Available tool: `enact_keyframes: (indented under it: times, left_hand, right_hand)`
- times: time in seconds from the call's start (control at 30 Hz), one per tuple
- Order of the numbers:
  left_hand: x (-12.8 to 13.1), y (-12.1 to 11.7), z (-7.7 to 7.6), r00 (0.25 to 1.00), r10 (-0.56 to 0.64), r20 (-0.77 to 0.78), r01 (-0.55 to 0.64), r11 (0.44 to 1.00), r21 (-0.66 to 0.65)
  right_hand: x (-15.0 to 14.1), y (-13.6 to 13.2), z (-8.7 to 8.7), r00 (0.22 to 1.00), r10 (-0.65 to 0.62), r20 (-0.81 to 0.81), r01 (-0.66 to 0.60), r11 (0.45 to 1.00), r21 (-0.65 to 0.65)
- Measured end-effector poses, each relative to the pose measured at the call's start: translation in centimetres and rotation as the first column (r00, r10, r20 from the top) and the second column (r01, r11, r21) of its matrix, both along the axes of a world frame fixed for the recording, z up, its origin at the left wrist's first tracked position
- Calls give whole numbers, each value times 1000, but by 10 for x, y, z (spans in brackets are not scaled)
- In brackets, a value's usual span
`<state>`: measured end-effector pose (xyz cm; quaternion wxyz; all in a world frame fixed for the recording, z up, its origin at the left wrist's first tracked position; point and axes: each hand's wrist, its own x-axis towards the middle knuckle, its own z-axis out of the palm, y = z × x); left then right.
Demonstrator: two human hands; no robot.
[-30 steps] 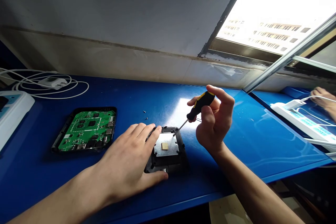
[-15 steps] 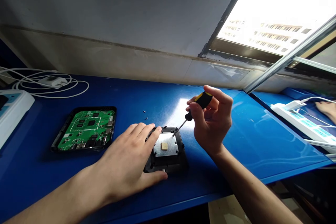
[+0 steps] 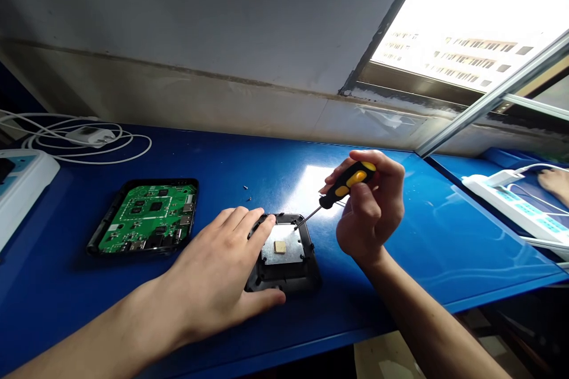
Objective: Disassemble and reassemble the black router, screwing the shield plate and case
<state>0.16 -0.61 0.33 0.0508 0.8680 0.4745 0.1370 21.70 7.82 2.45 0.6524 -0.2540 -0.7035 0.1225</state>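
My right hand (image 3: 376,207) grips a black and yellow screwdriver (image 3: 349,183), tilted, with its tip at the upper right corner of a metal plate (image 3: 291,251). That plate lies inside a black plastic cover (image 3: 306,281) and carries a small tan pad (image 3: 280,247). Over the cover's left side, my left hand (image 3: 222,263) steadies it, fingers at the far edge and thumb stretched along the near edge. Part of the cover is hidden under this hand. Two small screws (image 3: 247,192) lie on the blue table beyond the cover.
A green circuit board (image 3: 151,216) in a black case sits at the left on the blue table (image 3: 213,160). White cables with a charger (image 3: 91,136) and a power strip (image 3: 26,189) are further left. Past the metal frame are another strip (image 3: 515,204) and another person's hand (image 3: 553,183).
My right hand has turned the screwdriver's handle, showing its yellow side, and shifted slightly right. The tip stays at the plate's corner, and my left hand stays on the cover.
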Motion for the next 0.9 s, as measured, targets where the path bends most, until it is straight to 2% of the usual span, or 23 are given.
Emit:
enact_keyframes:
  times: [0.13, 0.23, 0.3, 0.5, 0.6, 0.7, 0.8, 0.9]
  left_hand:
    - [0, 0, -2, 1000, -2, -6, 2, 1000, 6]
    - [-1, 0, -2, 1000, 6, 8, -6, 1000, 4]
    - [0, -1, -1, 1000, 7, 21, -7, 1000, 6]
    - [1, -1, 3, 1000, 2, 18, -2, 1000, -15]
    - [0, -1, 2, 1000, 10, 11, -9, 1000, -13]
    - [-1, -1, 1, 1000, 2, 11, -2, 1000, -5]
    - [0, -1, 2, 1000, -5, 7, 5, 1000, -1]
    - [0, -1, 3, 1000, -5, -3, 5, 1000, -2]
  right_hand:
    - [2, 3, 0, 995, -92, 39, 88, 991, 105]
    - [1, 2, 3, 990, -130, 54, 124, 987, 105]
    - [-1, -1, 5, 991, -115, 62, 110, 991, 76]
    - [-2, -4, 9, 998, 59, 14, -59, 998, -30]
    - [-2, -2, 9, 998, 47, 44, -47, 999, -6]
    - [-1, 0, 10, 999, -25, 48, 22, 998, 59]
    - [-1, 0, 10, 996, -83, 19, 83, 996, 18]
    - [-1, -2, 9, 999, -5, -54, 3, 999, -45]
